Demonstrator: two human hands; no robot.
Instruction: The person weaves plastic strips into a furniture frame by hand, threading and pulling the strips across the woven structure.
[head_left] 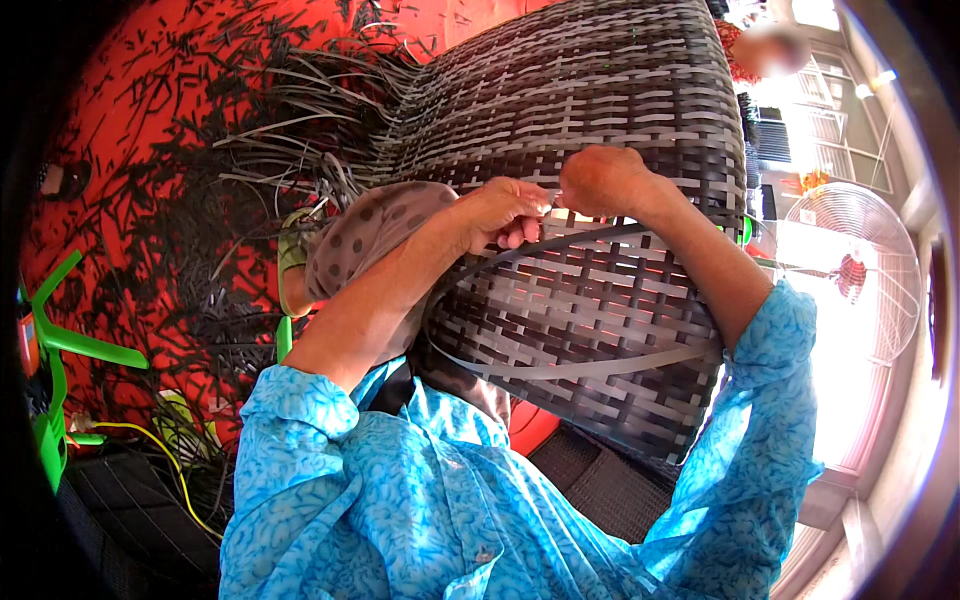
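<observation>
A large woven wicker panel (560, 90) of dark and grey flat plastic strips leans in front of me, over my lap. At its middle my left hand (505, 212) is closed in a pinch, fingertips on a short pale piece of strip. Close beside it, my right hand (605, 182) is curled with its fingertips at the same spot. A long flat wicker strip (590, 369) bows in a wide loop across the nearer part of the weave and passes up under my right forearm. My fingers partly hide where the strip enters the weave.
Loose strip ends (310, 100) fan out from the panel's left edge. Dark strip offcuts litter the red floor (120, 100). At the left stands a green plastic frame (90, 345) near a yellow cord (170, 455). A fan (855, 250) is at right; another person (735, 50) sits beyond the panel.
</observation>
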